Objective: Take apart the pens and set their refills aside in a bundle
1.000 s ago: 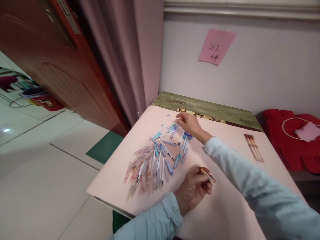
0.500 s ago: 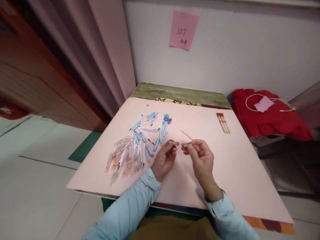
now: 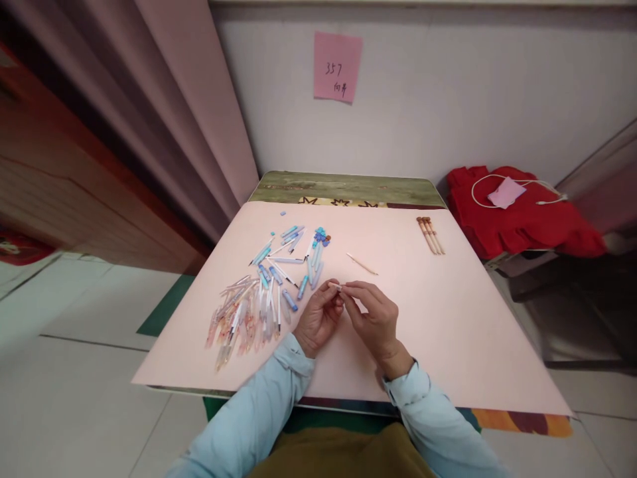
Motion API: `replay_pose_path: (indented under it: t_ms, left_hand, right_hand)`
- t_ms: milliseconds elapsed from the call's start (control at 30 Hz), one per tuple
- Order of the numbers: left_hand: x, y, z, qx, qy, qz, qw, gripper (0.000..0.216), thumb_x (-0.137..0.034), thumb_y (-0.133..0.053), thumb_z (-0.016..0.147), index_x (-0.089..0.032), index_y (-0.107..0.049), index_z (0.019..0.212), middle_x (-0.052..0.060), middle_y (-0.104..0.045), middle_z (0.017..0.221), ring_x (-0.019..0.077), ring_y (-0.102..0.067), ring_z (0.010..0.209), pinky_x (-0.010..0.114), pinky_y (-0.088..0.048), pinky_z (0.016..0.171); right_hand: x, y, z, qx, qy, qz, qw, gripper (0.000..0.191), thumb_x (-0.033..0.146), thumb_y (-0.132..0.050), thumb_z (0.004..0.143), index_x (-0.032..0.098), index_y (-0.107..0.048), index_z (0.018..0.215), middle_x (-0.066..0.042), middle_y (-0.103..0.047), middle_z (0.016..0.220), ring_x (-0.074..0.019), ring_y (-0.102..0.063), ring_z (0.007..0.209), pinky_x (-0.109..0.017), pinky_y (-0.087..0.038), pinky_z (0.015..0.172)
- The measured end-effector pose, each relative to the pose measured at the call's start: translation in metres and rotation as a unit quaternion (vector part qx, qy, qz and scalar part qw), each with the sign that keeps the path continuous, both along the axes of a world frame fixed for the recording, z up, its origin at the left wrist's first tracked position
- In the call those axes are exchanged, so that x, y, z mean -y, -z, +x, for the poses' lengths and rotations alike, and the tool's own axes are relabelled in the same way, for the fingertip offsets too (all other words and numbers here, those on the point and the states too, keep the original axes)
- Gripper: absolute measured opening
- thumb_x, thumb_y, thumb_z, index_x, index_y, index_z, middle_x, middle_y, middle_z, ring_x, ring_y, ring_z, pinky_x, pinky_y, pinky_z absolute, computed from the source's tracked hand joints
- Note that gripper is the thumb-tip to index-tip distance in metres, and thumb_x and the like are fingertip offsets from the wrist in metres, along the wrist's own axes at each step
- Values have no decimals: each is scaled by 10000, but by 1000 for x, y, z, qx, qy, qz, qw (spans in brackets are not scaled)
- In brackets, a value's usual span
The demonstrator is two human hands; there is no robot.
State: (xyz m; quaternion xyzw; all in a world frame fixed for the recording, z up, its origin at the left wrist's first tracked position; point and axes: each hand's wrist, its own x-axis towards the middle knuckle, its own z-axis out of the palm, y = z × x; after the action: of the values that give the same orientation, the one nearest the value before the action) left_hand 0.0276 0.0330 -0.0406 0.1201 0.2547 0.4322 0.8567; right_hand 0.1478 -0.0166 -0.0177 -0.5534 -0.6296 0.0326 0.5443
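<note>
My left hand (image 3: 317, 318) and my right hand (image 3: 373, 318) meet over the pink sheet (image 3: 448, 318), fingertips pinched together on a small pale pen part (image 3: 336, 286). Just beyond them lies a thin pale pen barrel (image 3: 362, 263). To the left a pile of loose pen parts (image 3: 263, 292) is spread out: clear barrels, refills, blue caps. A cluster of small blue caps (image 3: 321, 236) sits at its far end.
Three tan assembled pens (image 3: 430, 235) lie at the far right of the sheet. A red cloth (image 3: 517, 212) with a white cable and pink paper rests on a seat to the right. A pink note (image 3: 337, 66) hangs on the wall; a curtain (image 3: 189, 119) hangs at the left.
My right hand came back from the blue caps at the far side and joined my left hand. A thin barrel now lies on the sheet. The view swung right.
</note>
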Motion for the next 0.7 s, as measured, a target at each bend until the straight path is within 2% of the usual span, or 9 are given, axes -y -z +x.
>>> replay_pose_path:
  t_ms: [133,367,500,600,700]
  left_hand:
    - [1,-1,-1,-2,-2,-8,1000,128,-123,-672,831,-123,-639,955,-21,-611,684,46,-597,534,91,-499,462]
    - [3,-5,-2,11,3,13,1000,126,-138,-701,803,-107,-642,910,-18,-603,664,45,-574,528,90,-475,437]
    - [4,-6,-3,14,-4,0,1000,114,-137,-705,798,-105,-639,885,-17,-603,653,43,-568,521,90,-471,443]
    - [6,-7,-5,17,0,-12,1000,167,-149,-735,771,-108,-637,900,17,-658,736,47,-585,546,99,-478,468]
    - [7,-7,-6,21,10,-7,1000,215,-178,-765,747,-107,-638,905,52,-690,797,51,-596,574,105,-481,506]
  right_hand:
    - [2,2,0,29,15,-8,999,164,217,-611,893,283,-737,975,-43,-748,985,-192,-708,907,-346,-591,832]
    - [0,-1,-9,-78,10,-8,997,87,237,-639,891,248,-717,926,-47,-723,900,-185,-686,829,-316,-590,715]
    - [2,-1,-12,-98,25,-32,994,81,292,-653,885,236,-709,902,-40,-713,858,-175,-666,749,-317,-569,675]
    - [5,-11,-8,-112,43,-41,992,107,320,-651,885,235,-706,917,-39,-716,856,-178,-660,739,-320,-554,673]
    - [-8,-36,0,-86,29,-63,994,129,351,-636,889,248,-713,879,-34,-720,833,-186,-656,728,-321,-540,673]
